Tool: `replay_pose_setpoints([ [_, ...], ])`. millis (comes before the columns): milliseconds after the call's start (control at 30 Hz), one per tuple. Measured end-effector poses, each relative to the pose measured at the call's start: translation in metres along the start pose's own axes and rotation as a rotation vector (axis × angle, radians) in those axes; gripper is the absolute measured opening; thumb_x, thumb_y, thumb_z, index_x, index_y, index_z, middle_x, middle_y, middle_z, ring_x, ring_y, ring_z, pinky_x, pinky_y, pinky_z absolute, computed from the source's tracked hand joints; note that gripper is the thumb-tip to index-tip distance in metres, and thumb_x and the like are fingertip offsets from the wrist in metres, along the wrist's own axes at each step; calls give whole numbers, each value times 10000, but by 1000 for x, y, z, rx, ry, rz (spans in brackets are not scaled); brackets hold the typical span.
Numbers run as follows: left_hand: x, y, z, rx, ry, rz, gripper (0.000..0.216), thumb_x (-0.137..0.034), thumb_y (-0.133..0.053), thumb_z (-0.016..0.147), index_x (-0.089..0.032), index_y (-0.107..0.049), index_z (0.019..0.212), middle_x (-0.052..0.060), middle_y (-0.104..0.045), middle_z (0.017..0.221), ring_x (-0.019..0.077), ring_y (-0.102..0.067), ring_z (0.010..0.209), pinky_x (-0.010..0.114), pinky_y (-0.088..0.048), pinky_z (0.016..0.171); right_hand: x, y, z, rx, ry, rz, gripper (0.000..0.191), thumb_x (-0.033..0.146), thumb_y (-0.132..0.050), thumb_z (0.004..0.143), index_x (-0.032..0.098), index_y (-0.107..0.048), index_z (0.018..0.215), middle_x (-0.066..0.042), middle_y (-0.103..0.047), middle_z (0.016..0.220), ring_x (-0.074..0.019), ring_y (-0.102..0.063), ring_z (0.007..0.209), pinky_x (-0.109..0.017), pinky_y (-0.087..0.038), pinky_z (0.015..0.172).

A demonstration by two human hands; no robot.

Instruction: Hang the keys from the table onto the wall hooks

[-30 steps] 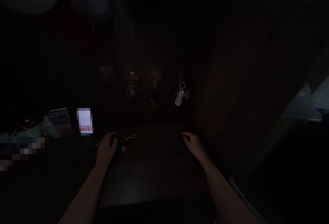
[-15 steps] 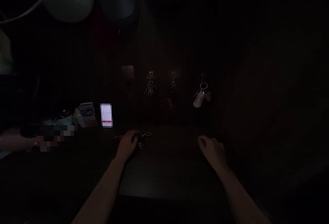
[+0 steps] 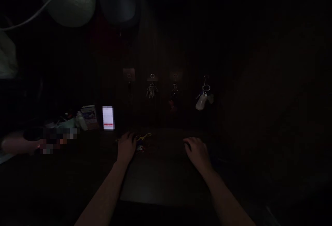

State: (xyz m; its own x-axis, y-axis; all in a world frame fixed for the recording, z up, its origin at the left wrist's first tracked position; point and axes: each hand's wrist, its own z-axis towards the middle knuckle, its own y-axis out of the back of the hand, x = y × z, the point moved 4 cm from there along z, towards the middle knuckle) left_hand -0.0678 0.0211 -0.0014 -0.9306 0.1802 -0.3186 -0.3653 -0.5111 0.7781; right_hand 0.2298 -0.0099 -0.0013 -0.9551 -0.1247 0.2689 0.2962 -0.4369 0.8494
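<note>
The scene is very dark. My left hand [image 3: 126, 147] rests on the table with its fingers loosely apart, over and beside a small bunch with a yellow cord [image 3: 145, 136]. The cord shows on both sides of the fingers. Small pale and red bits [image 3: 140, 148] lie by the thumb; darkness hides what they are. To the right, my right hand [image 3: 196, 151] is low over the table, fingers loosely bent, a gap between thumb and forefinger, and nothing seen in it. Between and beyond the hands, a key bunch [image 3: 151, 90] hangs from a wall hook.
Further hooks carry a bunch with a red tag [image 3: 171, 106] and a ring with a whitish fob [image 3: 201, 102]. A lit screen [image 3: 108, 118] stands at the back left, near a small box [image 3: 89, 116] and a bottle [image 3: 81, 120]. Caps [image 3: 70, 4] hang above.
My right hand has moved left, nearer the middle of the table, and its fingers have loosened. My left hand has shifted slightly left, uncovering more of the yellow cord.
</note>
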Motion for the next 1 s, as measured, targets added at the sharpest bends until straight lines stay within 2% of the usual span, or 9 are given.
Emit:
replay_pose_setpoints([
  [67,1,1,1,-7,1,5,309,-228,-406,841,-170,-609,1066,113,-610,1109,263,-545,1030,389,-432,856,-28,11,-4,-14,-84,-63,313,188,-450,804,248,-617,1062,-71,-620,1116,-237,-541,1023,-372,-393,825],
  [167,2,1,1,-12,-15,3,299,-224,-397,829,-167,-610,1030,111,-630,1035,257,-566,988,374,-446,827,-70,14,-13,51,-204,-102,364,129,-439,770,226,-638,1059,-97,-639,1083,-239,-591,971,-356,-438,788],
  [233,3,1,2,-6,-27,-6,301,-234,-382,829,-166,-612,1011,111,-639,1008,252,-581,955,371,-452,818,-87,10,-20,76,-234,-71,416,59,-382,757,219,-661,1020,-91,-666,1008,-210,-620,921,-319,-454,775],
  [300,4,0,2,7,-38,-23,317,-240,-368,829,-156,-612,1013,117,-643,1013,252,-587,946,374,-453,825,-94,9,-26,42,-218,-40,431,39,-354,757,214,-674,986,-84,-675,972,-196,-624,911,-302,-457,787],
  [533,5,0,2,11,-53,-94,326,-267,-361,815,-159,-621,979,111,-666,981,248,-613,913,378,-464,825,-83,23,-36,-24,-189,96,241,193,-415,804,227,-650,847,-48,-670,909,-186,-622,860,-280,-463,739],
  [700,6,0,4,0,-45,-139,333,-279,-359,804,-150,-627,953,118,-673,967,251,-618,912,378,-472,816,-71,39,-27,-103,-241,242,171,276,-454,780,250,-623,768,-26,-662,869,-190,-622,811,-294,-453,713],
  [900,8,1,4,-28,-20,-176,304,-286,-381,782,-181,-634,914,86,-686,927,241,-627,887,361,-480,801,-47,53,2,-140,-341,740,167,377,-575,666,219,-627,665,-14,-671,707,-198,-620,725,-302,-456,684],
  [1000,8,2,4,-5,3,-187,338,-302,-373,779,-165,-631,950,90,-683,964,239,-621,913,352,-477,820,-36,57,11,-161,-397,970,197,388,-636,622,201,-646,682,-24,-685,744,-196,-621,763,-295,-455,702],
])
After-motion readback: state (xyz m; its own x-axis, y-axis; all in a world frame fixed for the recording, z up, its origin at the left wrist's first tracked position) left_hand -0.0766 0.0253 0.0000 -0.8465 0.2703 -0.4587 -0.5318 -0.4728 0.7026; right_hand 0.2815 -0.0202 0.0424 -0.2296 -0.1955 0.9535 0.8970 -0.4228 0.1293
